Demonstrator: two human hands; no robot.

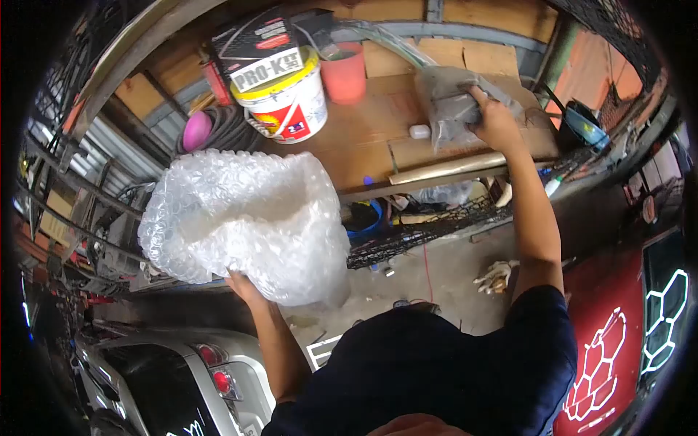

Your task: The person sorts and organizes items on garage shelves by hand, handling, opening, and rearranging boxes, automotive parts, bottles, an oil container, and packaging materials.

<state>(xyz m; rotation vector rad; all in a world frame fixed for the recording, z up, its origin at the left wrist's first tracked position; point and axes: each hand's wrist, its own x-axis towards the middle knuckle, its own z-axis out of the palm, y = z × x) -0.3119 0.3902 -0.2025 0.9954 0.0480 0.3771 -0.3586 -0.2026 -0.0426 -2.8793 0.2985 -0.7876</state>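
Observation:
A large bundle of clear bubble wrap (254,211) is held up at the left, in front of the shelf. My left hand (246,288) grips its lower edge; most of the fingers are hidden behind the wrap. At the right of the cardboard-covered shelf (363,152), my right hand (496,120) is closed on a grey plastic bag (454,102), whose contents I cannot make out. A small white object (419,131) lies just left of the bag. Below it, a long tan roll (443,168) lies along the shelf's front edge.
A white bucket (287,102) with a yellow rim carries a PRO-KIT box (262,54). Beside it is a red pot (344,73). Black netting (422,225) hangs under the shelf. A silver car (174,370) and a red vehicle (607,334) stand below.

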